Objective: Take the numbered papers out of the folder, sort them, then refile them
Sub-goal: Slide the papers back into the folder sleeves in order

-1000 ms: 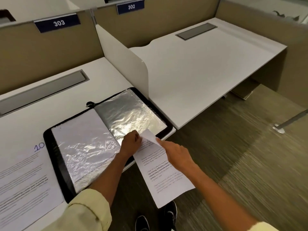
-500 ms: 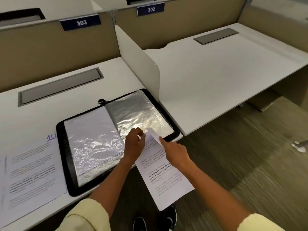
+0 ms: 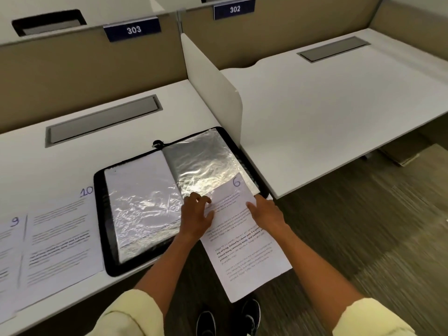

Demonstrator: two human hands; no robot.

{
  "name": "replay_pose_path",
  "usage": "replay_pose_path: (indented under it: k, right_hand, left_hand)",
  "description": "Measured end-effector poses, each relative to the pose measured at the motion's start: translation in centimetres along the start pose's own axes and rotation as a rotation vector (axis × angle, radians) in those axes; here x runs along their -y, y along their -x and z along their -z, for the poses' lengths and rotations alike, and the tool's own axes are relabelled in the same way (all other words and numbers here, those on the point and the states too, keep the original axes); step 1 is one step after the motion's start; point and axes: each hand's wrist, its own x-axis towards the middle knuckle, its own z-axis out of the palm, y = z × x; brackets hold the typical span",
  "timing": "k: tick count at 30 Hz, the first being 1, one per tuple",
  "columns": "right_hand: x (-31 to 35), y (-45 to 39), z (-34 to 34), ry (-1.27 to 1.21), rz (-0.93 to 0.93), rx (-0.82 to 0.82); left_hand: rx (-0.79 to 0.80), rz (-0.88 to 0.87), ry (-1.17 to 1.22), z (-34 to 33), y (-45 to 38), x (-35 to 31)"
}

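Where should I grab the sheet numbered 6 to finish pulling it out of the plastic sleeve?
Probably pinch the sheet numbered 6 by its bare lower half, coming from the near desk edge. That half overhangs the desk with both faces free; its top lies on the folder.
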Motion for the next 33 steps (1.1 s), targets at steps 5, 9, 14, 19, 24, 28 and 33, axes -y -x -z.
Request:
replay_pose_path:
  k: [5,9,14,19,24,28,33]
  right_hand:
    - [-1.7,0.4,-0.4,-0.102,0.000,-0.032]
    - [-2.9,1.2,-0.5,-0.241,-0.026,-0.053]
    - [-4.3,1.9,-0.7,-0.314,-0.062,-0.079]
    - [-5.2,3.2,-0.9,-0.320,-0.115,-0.101]
    - [-6.0,4.9,-1.6,-0.361,-0.152,-0.153]
    - [-6.4,6.2,-2.6,-0.407,-0.215,-0.211]
    - [-6.4,8.3,-4.4,-0.766,-0.387,-0.447]
  left_hand:
    - [-0.043,0.029,-0.008,-0.4,0.8,0.6]
    - [-0.048,-0.015,-0.018,-0.8,1.0,1.1]
    - [-0.050,-0.017,-0.040,-1.2,1.3,1.4]
    - [-0.041,0.019,-0.054,-1.3,1.3,1.2]
    - [-0.025,0.003,-0.040,-1.1,1.4,1.3]
    - [0.002,-0.012,-0.040,-0.7,1.3,1.3]
    - [0.043,0.004,-0.043,-0.5,1.5,1.4]
